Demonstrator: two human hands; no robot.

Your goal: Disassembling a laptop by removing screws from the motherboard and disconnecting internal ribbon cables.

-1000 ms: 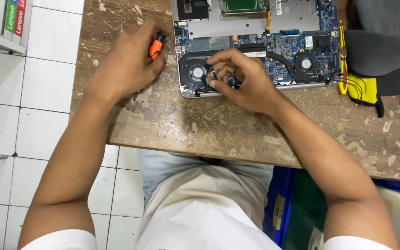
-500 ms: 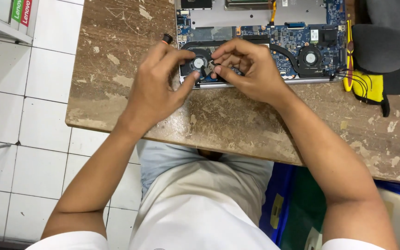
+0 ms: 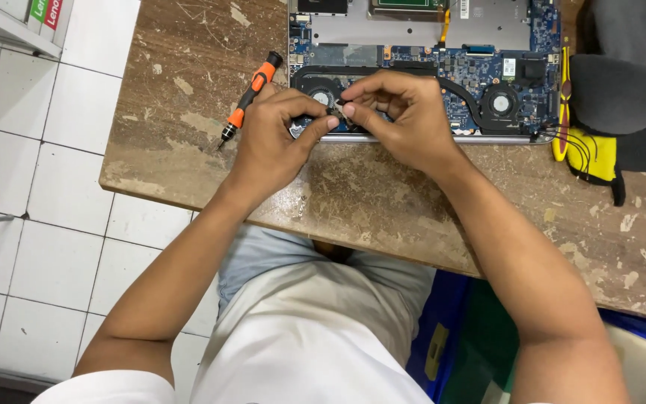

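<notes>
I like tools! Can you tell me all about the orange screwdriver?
The screwdriver is small, with an orange handle, black grip bands, a black cap and a thin dark metal tip. It lies slanted on the worn brown table, cap up toward the open laptop, tip pointing down-left. It lies just beside the left hand; whether they touch is unclear. No hand holds it.

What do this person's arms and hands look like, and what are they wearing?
Both arms are bare from short white sleeves down. The left hand and right hand wear no gloves; no rings, watch or bracelets show. A white shirt covers the torso.
</notes>
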